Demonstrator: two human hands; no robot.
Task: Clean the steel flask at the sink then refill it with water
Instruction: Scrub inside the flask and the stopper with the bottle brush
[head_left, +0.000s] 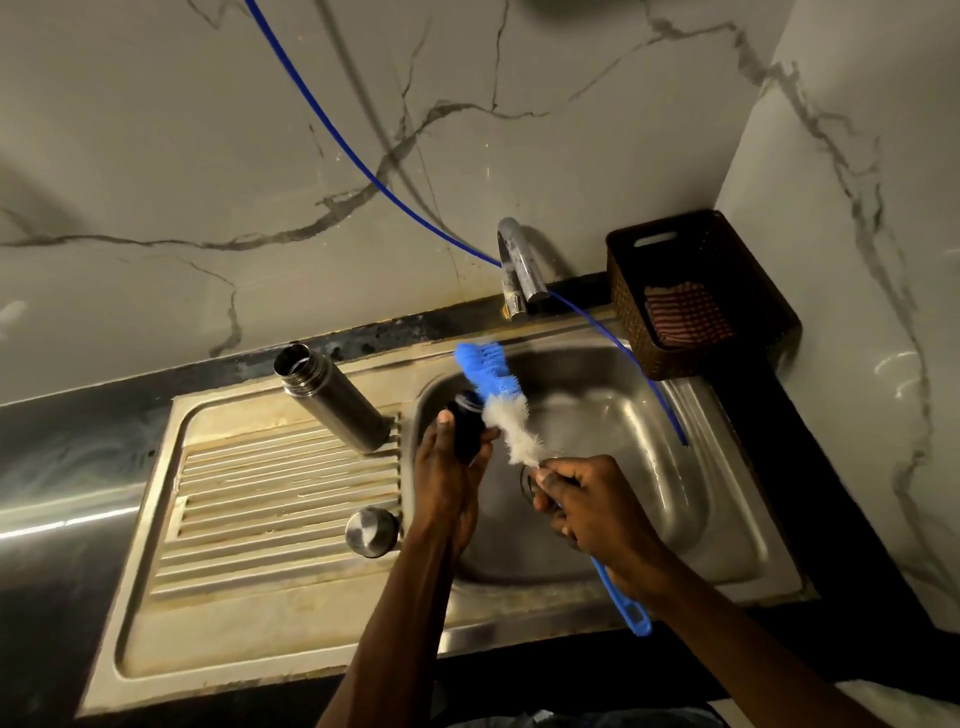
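Over the sink (675, 519) basin, the left hand (447, 478) grips a small black cap (467, 428) while the right hand (587, 509) is wrapped around a blue-and-white bottle brush (498, 395) touching it. The steel flask (332, 397) stands open on the sink's drainboard, left of the basin, with a round steel lid (372, 531) nearer the front edge.

Head view, looking down at sink (649, 431). L hand (452, 467) grips small black cap (467, 423) over the basin; R hand (587, 509) holds blue-handled bottle brush (498, 395), white and blue bristles lying against the cap. Steel flask (332, 397), open-mouthed, stands on ribbed drainboard (270, 499) w/ round steel lid (372, 531) nearer the viewer. Tap (519, 265) at back; blue hose (363, 166) runs past it into basin. Brown basket (696, 291) at right holds striped cloth (685, 314).
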